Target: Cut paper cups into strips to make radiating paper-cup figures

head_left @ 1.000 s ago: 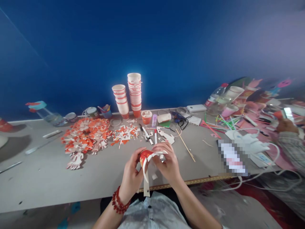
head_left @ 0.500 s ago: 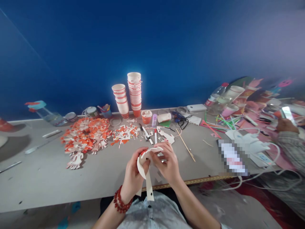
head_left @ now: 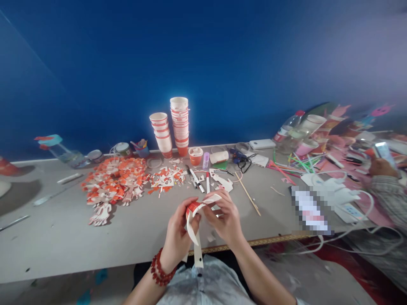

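Observation:
A cut paper cup [head_left: 191, 231], white inside with red and orange printing outside, is held between my two hands above the table's front edge. Its wall is slit into curling white strips, one of which hangs down toward my shirt. My left hand [head_left: 178, 228] wraps its fingers and thumb round the cup's body; a red bead bracelet circles that wrist. My right hand [head_left: 224, 218] pinches a strip at the cup's upper right side. The fingers hide part of the cup. Beyond my hands lie white paper scraps [head_left: 224, 183] and a black-and-white marker [head_left: 197, 181].
Two stacks of paper cups [head_left: 179, 127] stand against the blue wall. Orange-and-white cutouts [head_left: 114, 180] are piled at left. Scissors [head_left: 243, 160], a wooden stick [head_left: 248, 194], a pixelated phone [head_left: 311, 209] and a power strip [head_left: 348, 209] lie rightward. At far right, another person's hand [head_left: 383, 167] holds a phone.
The cup has turned slightly in my hands, so more of its red outside shows. The strip at the right now looks narrower, seen more edge-on. My hands stay in nearly the same place.

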Tool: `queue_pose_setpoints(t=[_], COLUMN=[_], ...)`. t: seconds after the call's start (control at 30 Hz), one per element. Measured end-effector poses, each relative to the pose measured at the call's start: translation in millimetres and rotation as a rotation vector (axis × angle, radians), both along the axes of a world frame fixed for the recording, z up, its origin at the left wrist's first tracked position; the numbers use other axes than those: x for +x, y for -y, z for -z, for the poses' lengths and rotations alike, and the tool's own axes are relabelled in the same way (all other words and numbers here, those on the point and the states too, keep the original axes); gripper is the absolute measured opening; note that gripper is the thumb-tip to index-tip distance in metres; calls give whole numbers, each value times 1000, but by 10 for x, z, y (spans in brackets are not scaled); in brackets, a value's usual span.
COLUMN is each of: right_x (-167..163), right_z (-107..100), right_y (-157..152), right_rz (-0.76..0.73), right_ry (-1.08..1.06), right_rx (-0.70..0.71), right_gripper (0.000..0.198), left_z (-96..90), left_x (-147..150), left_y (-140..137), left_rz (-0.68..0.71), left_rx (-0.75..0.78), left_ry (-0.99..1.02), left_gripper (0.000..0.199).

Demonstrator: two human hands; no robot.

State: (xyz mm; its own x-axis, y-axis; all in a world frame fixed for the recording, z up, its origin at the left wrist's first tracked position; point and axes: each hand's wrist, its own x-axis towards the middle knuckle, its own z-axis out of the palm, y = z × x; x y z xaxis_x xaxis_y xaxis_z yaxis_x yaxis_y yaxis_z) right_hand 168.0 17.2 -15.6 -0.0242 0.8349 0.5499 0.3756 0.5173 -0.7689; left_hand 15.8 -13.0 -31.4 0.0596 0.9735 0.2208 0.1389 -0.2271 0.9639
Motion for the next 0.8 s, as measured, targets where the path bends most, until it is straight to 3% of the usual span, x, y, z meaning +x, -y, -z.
queue_pose_setpoints(t=[0.43,0.8], right_x=[-2,35], right_z=[-23,33], right_y=[0,-11], right_rz=[-20,-140], right_ry=[-12,-214], right_rx=[-26,-286], right_gripper=[15,22], left_z=[-25,-17], left_x=[-9,-2], left_y=[-3,0], left_rz=[-17,14], left_rx=[28,18], left_ry=[-6,40], left_gripper=[31,31])
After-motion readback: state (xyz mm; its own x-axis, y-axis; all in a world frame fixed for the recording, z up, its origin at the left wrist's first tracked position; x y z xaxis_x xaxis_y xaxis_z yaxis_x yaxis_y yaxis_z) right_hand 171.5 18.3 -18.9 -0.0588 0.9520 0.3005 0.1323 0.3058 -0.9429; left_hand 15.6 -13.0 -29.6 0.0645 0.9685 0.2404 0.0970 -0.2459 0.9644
